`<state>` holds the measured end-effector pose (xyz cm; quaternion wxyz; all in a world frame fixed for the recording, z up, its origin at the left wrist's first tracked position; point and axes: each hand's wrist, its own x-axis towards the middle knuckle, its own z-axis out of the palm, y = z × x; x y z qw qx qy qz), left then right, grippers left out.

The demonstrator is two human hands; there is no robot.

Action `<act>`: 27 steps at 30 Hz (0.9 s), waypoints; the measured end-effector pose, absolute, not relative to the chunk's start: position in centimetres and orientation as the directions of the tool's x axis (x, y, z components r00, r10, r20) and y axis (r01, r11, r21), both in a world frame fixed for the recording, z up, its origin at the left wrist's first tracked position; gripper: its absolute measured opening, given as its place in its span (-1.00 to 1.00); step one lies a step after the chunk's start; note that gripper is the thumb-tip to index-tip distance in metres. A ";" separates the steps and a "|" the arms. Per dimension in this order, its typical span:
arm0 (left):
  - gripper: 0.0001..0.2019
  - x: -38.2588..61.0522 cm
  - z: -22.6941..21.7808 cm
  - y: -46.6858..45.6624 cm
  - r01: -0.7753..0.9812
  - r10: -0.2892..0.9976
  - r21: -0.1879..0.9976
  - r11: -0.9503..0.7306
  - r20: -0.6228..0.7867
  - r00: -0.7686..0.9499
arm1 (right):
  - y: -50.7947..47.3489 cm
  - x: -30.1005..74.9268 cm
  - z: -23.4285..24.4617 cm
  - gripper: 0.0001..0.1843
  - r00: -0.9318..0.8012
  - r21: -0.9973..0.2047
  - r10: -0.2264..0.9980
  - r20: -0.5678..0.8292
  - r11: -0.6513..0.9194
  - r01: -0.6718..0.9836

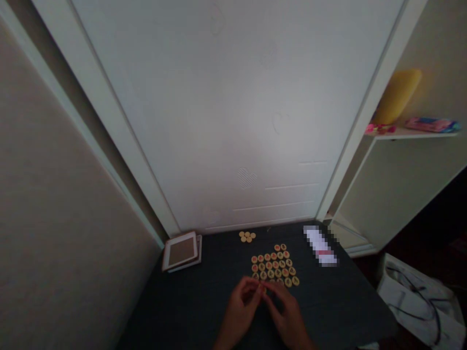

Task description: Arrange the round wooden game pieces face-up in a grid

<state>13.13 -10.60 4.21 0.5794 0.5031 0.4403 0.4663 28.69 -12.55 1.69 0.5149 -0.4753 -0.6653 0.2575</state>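
Note:
Near the table's front, my left hand and my right hand meet with their fingertips together. Between them is a small round wooden Chinese chess piece, mostly covered by the fingers. Just beyond my hands, several more Chinese chess pieces lie flat in rows, marked with red or dark characters. My fingers hide part of the nearest row. Toward the back edge, a small cluster of plain-looking discs lies apart from the rows.
The dark table backs onto a white panel. Stacked frames lie at its left, a blurred-out white item at its right. A shelf and a white box with cables are off to the right.

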 end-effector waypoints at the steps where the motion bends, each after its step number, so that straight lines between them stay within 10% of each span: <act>1: -0.73 13.0 4.1 -10.7 -0.088 0.984 0.994 0.065 -0.049 0.171 | -12.7 28.6 1.7 -0.71 -0.024 -0.827 0.893 0.448 0.425 0.367; 27: -0.73 12.5 5.3 -10.4 -0.066 0.960 0.996 0.060 -0.040 0.278 | -12.8 28.3 1.6 -0.69 0.055 -0.922 0.947 0.315 0.292 0.254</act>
